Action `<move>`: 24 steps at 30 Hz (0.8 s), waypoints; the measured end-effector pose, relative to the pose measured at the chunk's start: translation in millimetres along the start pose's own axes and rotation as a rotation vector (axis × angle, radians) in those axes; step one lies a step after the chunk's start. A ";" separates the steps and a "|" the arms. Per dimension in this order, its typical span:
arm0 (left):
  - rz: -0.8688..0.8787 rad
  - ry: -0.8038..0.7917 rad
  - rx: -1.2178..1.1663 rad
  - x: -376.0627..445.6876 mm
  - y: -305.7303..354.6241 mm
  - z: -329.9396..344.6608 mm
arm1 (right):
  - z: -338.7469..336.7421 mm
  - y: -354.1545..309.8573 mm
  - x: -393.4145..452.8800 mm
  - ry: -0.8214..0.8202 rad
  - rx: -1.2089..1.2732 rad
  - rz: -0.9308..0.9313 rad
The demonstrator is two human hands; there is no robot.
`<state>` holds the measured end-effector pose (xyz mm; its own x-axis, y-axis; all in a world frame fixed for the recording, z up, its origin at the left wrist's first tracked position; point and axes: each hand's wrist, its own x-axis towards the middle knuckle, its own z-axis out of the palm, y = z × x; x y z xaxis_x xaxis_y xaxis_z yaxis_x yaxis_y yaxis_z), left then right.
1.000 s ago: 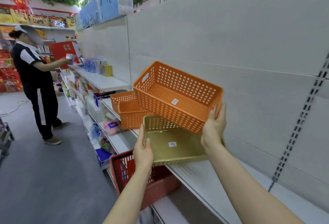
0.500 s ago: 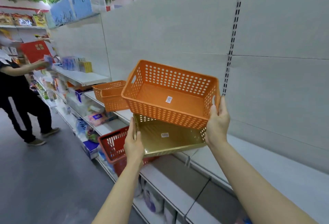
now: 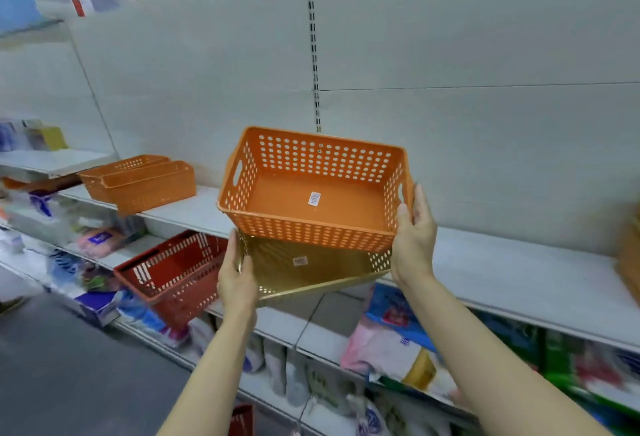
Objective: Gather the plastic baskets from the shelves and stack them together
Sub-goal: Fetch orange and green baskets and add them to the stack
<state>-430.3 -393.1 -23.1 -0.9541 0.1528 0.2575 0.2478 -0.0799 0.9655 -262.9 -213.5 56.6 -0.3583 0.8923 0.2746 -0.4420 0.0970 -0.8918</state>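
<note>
Above white shelf [image 3: 512, 272]: orange basket [image 3: 311, 200]; grey floor [image 3: 69, 376].

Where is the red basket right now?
In the head view, the red basket sits tilted at the edge of a lower shelf, lower left of the left hand, below the two orange baskets on the shelf.

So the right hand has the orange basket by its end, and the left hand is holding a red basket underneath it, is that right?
Not quite. In the head view the right hand does hold the orange basket by its end, but the basket that the left hand holds underneath it is the gold basket, not a red one. The red basket hangs off the shelf edge to the left, untouched.
</note>
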 end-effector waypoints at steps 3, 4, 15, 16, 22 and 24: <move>0.029 -0.036 -0.019 -22.6 12.2 24.5 | -45.3 -28.4 -6.1 0.074 -0.012 -0.036; 0.033 -0.052 -0.019 -30.4 17.2 33.9 | -60.1 -38.3 -6.8 0.093 -0.019 -0.049; 0.063 -0.178 -0.142 -167.1 90.5 175.4 | -250.7 -136.3 -3.3 0.174 -0.032 -0.166; 0.055 -0.185 -0.156 -181.3 95.5 189.7 | -270.0 -145.5 -0.2 0.180 -0.040 -0.175; 0.007 -0.213 -0.218 -244.5 118.7 263.0 | -371.0 -198.7 15.3 0.220 -0.099 -0.236; 0.006 -0.223 -0.231 -260.8 121.8 281.6 | -397.8 -208.5 21.3 0.234 -0.117 -0.244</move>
<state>-103.9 -165.3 38.2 -0.8861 0.3616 0.2900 0.1846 -0.2987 0.9363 148.7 -39.3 105.3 -0.0500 0.9119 0.4073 -0.3898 0.3577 -0.8486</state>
